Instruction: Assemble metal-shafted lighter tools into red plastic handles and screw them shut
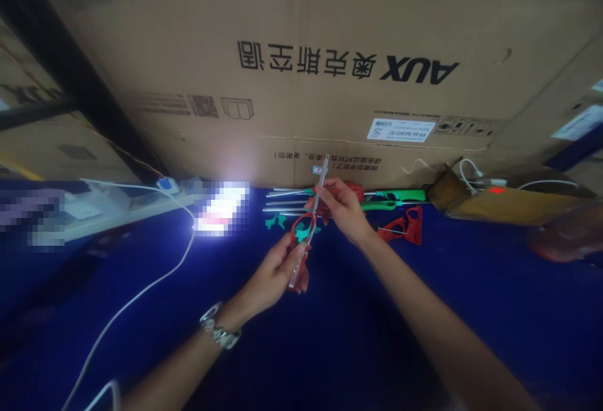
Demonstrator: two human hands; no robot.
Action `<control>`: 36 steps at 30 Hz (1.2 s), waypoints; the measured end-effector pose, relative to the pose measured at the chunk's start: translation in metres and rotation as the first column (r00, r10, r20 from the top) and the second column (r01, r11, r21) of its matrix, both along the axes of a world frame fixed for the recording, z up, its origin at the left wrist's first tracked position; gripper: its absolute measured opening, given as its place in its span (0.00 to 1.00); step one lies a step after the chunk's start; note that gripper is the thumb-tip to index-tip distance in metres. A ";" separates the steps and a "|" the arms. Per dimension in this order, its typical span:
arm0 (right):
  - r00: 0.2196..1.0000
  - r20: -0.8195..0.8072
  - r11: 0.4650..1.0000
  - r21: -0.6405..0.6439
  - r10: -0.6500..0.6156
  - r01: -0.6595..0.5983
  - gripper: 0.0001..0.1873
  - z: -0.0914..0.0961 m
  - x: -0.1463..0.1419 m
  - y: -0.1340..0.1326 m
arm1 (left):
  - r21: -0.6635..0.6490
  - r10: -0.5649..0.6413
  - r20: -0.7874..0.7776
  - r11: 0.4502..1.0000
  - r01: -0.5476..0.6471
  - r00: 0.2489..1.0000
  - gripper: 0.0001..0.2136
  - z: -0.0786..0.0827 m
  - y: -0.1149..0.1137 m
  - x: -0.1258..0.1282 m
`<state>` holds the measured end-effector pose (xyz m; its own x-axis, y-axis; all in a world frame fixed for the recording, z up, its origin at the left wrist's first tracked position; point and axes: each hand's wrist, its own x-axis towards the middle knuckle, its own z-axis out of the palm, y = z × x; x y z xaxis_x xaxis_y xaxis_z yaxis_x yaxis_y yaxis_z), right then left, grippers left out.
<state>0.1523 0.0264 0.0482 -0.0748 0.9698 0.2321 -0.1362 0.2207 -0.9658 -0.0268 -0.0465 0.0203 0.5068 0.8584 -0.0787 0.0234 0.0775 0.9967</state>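
My left hand (276,269) is closed around the lower handle of a red long-necked lighter (295,274), held slanting upward over the blue surface. Thumb and fingers of my right hand (346,211) pinch its metal neck (323,172) higher up. A red loop near the trigger shows between the hands. Small green plastic pieces (275,221) lie just behind the left hand. Past the right hand lie green-handled lighters (409,195) with metal tubes, partly hidden by the fingers. Red plastic parts (413,227) rest to the right of that wrist.
A large cardboard box (188,40) stands like a wall behind the blue surface (358,342). On the left are a bright, pixelated panel (221,208) and a white cable (141,295). An open cardboard tray (509,203) with white cords sits at right.
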 end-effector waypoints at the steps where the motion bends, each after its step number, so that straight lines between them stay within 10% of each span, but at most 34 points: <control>1: 1.000 -0.005 1.000 0.012 0.001 -0.001 0.24 -0.001 0.000 -0.001 | 0.004 0.006 0.006 1.000 -0.006 1.000 0.20 -0.001 0.000 0.001; 36: 0.991 -0.096 0.995 0.015 -0.093 0.095 0.25 -0.005 0.001 -0.002 | 0.125 0.071 -0.058 0.990 -0.063 0.996 0.17 0.000 0.003 0.000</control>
